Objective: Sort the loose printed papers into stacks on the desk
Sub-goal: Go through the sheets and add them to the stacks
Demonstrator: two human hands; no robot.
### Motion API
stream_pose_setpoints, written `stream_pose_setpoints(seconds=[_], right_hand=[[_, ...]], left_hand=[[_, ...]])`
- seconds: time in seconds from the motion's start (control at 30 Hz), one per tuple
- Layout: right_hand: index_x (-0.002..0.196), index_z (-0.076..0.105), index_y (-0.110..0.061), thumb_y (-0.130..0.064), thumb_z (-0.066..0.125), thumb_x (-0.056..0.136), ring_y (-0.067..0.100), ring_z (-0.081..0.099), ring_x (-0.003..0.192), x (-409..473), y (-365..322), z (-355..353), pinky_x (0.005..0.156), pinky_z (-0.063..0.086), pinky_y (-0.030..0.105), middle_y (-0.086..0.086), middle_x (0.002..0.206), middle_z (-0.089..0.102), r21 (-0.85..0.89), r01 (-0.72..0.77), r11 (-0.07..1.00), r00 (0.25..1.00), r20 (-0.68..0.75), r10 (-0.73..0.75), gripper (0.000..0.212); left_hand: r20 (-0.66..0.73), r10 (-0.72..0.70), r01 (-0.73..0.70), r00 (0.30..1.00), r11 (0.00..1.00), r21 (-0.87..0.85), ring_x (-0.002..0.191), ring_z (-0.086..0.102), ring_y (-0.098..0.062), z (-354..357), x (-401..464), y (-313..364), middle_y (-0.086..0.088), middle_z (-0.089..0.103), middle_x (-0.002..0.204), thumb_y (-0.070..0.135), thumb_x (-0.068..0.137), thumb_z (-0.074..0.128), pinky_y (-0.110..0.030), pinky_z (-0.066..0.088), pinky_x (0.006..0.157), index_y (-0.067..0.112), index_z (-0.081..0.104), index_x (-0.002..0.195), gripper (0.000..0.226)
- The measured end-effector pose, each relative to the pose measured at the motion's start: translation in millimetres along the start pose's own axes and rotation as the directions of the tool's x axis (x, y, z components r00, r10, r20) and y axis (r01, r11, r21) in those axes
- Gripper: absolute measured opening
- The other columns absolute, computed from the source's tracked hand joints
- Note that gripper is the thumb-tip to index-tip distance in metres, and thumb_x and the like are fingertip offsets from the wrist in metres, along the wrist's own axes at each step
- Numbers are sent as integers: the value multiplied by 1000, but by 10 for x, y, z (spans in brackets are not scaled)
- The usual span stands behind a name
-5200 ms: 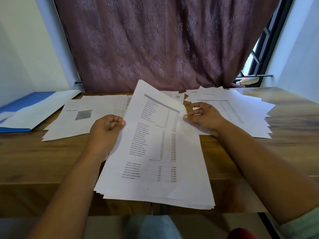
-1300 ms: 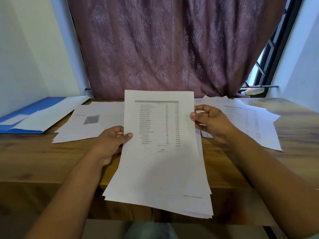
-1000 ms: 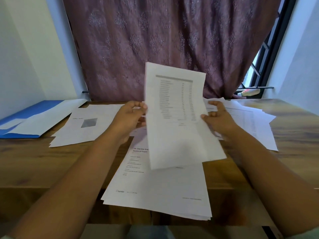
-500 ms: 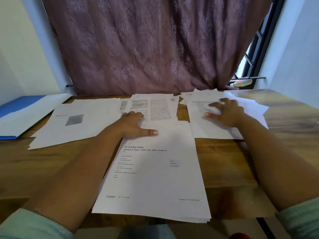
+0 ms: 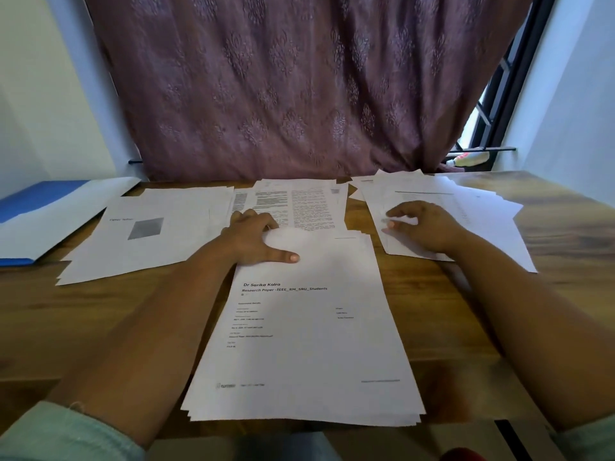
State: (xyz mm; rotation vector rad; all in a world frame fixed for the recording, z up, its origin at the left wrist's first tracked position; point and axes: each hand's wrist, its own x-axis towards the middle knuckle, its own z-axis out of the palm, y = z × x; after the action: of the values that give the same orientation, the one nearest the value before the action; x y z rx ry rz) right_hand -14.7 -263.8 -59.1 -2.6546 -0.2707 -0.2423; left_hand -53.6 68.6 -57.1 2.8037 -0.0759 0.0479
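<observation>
1. Near stack (image 5: 309, 344), unsorted, cover sheet on top: lies in front of the person and overhangs the front edge of the desk (image 5: 109, 311). Risk: a nudge from a forearm could tip the lower sheets off the edge.
2. Left hand (image 5: 256, 241): rests on the top left corner of the near stack, thumb stretched flat across the sheet, the other fingers bent over the far edge. Whether they pinch any sheet cannot be told. Risk: lifting from one corner may drag several sheets along.
3. Right hand (image 5: 422, 227): lies on the right stack (image 5: 482, 221) of table printouts, fingers loosely curled, tips pressing the top sheet. Risk: this stack is fanned and skewed (corners jut out on every side), so a sliding hand could scatter it further.
4. Middle stack (image 5: 299, 204), dense text pages: touches the far edge of the near stack; the two could mix.
5. Left stack (image 5: 149, 234), top sheet with a grey square: just beside the left wrist.
6. Surroundings: blue folder (image 5: 33, 201) far left; curtain (image 5: 299, 88) behind. Nothing blocks either hand's reach.
</observation>
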Motion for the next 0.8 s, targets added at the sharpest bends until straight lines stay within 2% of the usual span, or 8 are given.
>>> stream_pose_setpoints(seconds=[0.07,0.17,0.33,0.5,0.6,0.67,0.73,0.8], right_hand=[[120,61,-29,-45,60,92,18,49,120,-40,-187,64,99,36,31,-4,136,54,109,20,994,999,28,-23,32],[131,54,-26,-42,65,90,14,51,112,-62,-369,140,88,38,25,-6,132,55,167,-14,986,1000,30,9,45],[125,58,-24,-31,75,84,12,60,92,-107,-407,101,75,45,19,-10,100,65,419,-10,908,1000,-3,12,45],[100,64,-3,-11,75,82,8,58,63,-166,-454,86,57,45,6,0,74,64,560,-33,828,999,22,25,23],[96,63,-8,-11,75,82,20,63,67,-189,-469,68,64,50,15,11,75,67,576,-22,817,1000,22,11,19],[102,63,-14,-13,76,82,33,68,80,-196,-467,60,64,53,12,20,86,72,587,1,810,1000,-4,1,24],[105,63,-16,-16,75,83,34,68,84,-186,-468,62,61,51,7,22,89,72,552,22,834,999,-37,-3,25],[107,62,-19,-18,73,85,28,69,78,-168,-475,76,59,48,8,17,85,73,513,25,858,998,-61,8,24]], left_hand=[[-93,54,-64,994,993,-100,123,38,-19,-4,-10,0,4,46,127,56,69,81,-37,40,99,29,52,116,61],[-266,92,-189,960,912,-364,114,51,-13,-39,-34,30,10,57,118,24,79,81,-16,43,81,21,61,90,23],[-276,-9,-190,961,707,-681,105,62,-9,-132,-75,26,10,70,103,14,79,80,-12,48,79,20,72,81,10],[-266,-18,-189,964,655,-731,112,63,-16,-134,-57,-35,4,72,111,17,80,79,-23,52,91,19,75,83,6],[-254,-45,-162,966,661,-732,114,61,-17,-129,-53,-53,6,69,115,18,81,79,-26,52,93,22,74,82,6],[-251,-51,-146,967,695,-704,116,57,-16,-123,-56,-50,6,66,122,19,82,78,-22,51,88,22,73,85,6],[-215,-50,-106,975,747,-656,115,55,-17,-129,-57,-52,6,61,128,18,84,77,-21,51,84,22,71,94,13],[-84,-79,0,993,729,-685,112,60,-21,-161,-64,-70,4,59,130,13,85,75,-28,57,80,24,66,107,26]])
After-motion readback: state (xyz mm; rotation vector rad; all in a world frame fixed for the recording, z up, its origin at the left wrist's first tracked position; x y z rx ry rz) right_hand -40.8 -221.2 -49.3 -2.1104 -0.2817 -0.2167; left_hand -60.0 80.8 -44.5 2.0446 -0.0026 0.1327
